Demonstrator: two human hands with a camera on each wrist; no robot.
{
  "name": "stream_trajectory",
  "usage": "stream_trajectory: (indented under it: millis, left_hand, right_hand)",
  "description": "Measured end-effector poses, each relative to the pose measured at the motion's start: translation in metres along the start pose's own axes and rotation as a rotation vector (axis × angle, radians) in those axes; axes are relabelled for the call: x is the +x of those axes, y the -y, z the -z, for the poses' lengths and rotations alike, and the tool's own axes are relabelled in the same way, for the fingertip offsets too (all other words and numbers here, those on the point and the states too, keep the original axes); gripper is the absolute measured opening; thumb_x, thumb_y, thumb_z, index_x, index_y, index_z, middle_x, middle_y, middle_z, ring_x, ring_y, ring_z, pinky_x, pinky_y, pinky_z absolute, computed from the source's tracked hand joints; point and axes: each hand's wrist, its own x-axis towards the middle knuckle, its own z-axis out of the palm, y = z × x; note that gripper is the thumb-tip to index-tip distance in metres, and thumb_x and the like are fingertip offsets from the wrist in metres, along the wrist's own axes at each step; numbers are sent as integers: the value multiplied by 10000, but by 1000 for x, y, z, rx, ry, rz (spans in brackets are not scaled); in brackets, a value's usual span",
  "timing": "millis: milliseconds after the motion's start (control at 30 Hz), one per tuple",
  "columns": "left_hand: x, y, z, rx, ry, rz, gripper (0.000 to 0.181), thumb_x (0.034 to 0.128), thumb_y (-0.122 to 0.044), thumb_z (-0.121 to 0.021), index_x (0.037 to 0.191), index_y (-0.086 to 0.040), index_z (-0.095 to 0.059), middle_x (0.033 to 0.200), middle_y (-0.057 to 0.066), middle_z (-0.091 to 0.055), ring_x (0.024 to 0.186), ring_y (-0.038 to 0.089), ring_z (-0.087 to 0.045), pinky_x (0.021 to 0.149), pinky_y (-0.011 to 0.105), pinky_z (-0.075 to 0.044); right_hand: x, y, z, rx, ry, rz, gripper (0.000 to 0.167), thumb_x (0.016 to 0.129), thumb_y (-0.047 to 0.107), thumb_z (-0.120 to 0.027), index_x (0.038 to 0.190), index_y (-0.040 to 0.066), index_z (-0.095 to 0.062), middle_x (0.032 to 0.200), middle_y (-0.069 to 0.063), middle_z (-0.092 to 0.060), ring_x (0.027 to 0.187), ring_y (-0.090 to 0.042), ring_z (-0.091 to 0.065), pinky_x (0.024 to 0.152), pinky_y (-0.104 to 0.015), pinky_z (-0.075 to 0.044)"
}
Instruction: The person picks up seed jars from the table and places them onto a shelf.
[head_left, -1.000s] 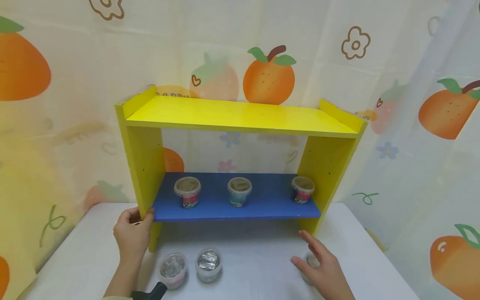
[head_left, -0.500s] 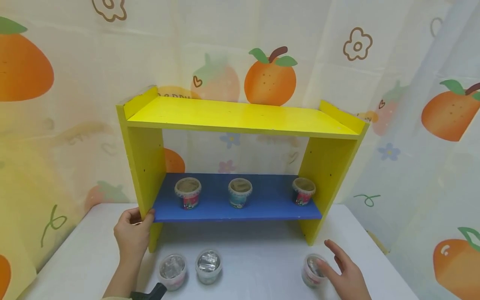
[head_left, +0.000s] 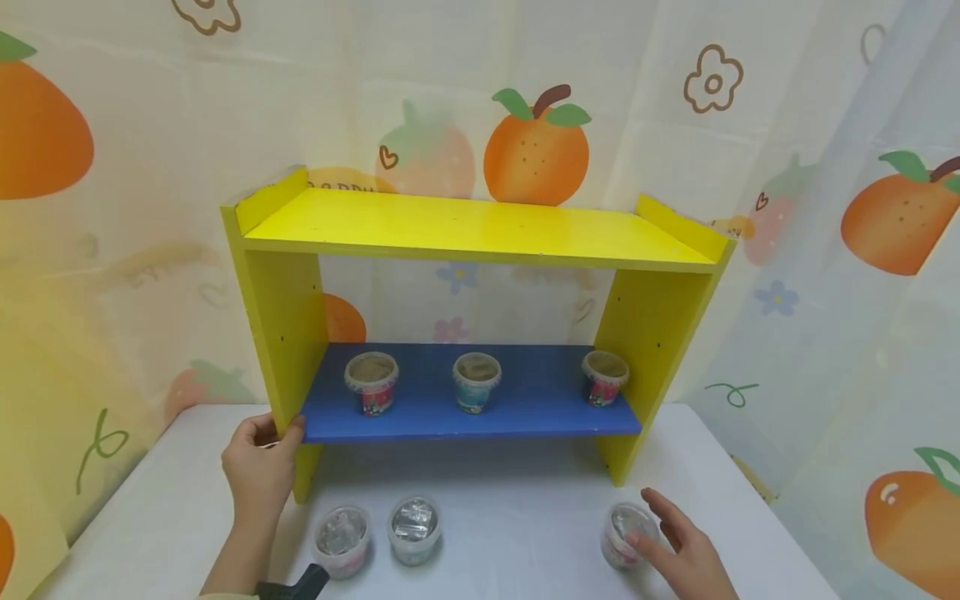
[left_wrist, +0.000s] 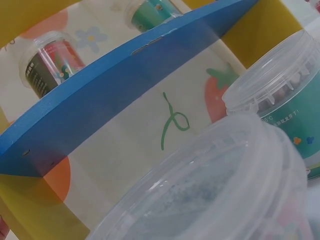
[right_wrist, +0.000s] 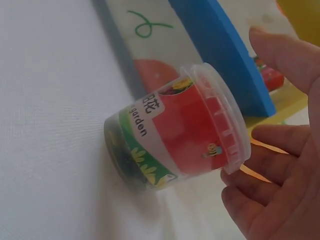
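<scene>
Left hand (head_left: pixel 258 467): fingers pinch the front edge of the left upright (head_left: pixel 262 342) of a yellow shelf unit (head_left: pixel 465 229), thumb beside the end of the blue shelf (head_left: pixel 465 423). Right hand (head_left: pixel 686 546): fingers spread and slightly bent, thumb well apart from the others.

Lidded garden tub (right_wrist: pixel 180 135), red label, stands upright on the white worktop (head_left: pixel 517 525), just left of the right fingers. Thumb overlaps it in the head view; other fingertips lie close to its lid in the right wrist view. Contact: cannot tell.

Below and to the right of the left fingers, two more lidded tubs stand near each other: pink-tinted tub (head_left: pixel 341 542) nearer the left wrist, teal-labelled tub (left_wrist: pixel 297 120) farther right.

On the blue shelf, rightward from the left thumb: first shelf tub (head_left: pixel 372 383), red; middle shelf tub (head_left: pixel 476 383), blue; end shelf tub (head_left: pixel 604 378), red, up and left of the right fingers.
</scene>
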Motion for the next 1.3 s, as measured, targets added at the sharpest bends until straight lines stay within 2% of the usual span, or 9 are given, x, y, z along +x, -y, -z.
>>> stream_trajectory:
  millis: [233, 400, 500, 667, 967, 1300]
  left_hand:
    - [0, -1, 1, 3, 2, 10, 385, 884, -305, -726, 1092, 6, -635, 972, 100, -632, 765, 24, -527, 608, 52, -456]
    - [0, -3, 1, 8, -4, 18, 377, 886, -307, -721, 1097, -5, -639, 986, 99, -633, 781, 55, -526, 607, 55, -456]
    - [0, -1, 1, 9, 7, 24, 396, 890, -323, -716, 1111, -4, -633, 1003, 105, -628, 797, 68, -524, 609, 55, -457]
    - [0, 0, 1, 7, 10, 21, 399, 893, -331, -714, 1118, -12, -632, 1003, 93, -622, 806, 68, -527, 613, 55, -461]
    - [0, 0, 0, 11, 22, 35, 426, 905, -344, -697, 1155, -9, -619, 1041, 106, -615, 835, 85, -525, 624, 41, -451]
    - [1, 2, -1, 19, 4, 29, 419, 895, -339, -712, 1135, -6, -630, 1017, 107, -624, 808, 68, -521, 610, 46, -452]
  right_hand:
    - [3, -4, -5, 53, 55, -70, 858, 850, 489, -719, 1504, 66, -359, 1522, -185, -415, 1393, -443, -371, 1084, -550, -390]
    - [7, -4, -9, 91, 77, -142, 935, 778, 470, -795, 1514, 106, -350, 1522, -191, -409, 1340, -484, -414, 991, -543, -482]
    - [9, -5, -11, 102, 84, -170, 993, 737, 466, -829, 1525, 125, -330, 1537, -190, -384, 1328, -471, -420, 990, -559, -476]
    - [11, -9, -14, 83, 84, -169, 1036, 720, 475, -840, 1534, 119, -308, 1531, -194, -393, 1326, -421, -429, 1023, -601, -427]
    - [15, -16, -17, 64, 72, -185, 1073, 698, 500, -847, 1532, 98, -305, 1476, -222, -448, 1248, -390, -489, 1008, -590, -446]
    - [19, -23, -20, 66, 67, -194, 1091, 681, 529, -848, 1519, 71, -320, 1453, -246, -456, 1223, -378, -501, 1015, -593, -438]
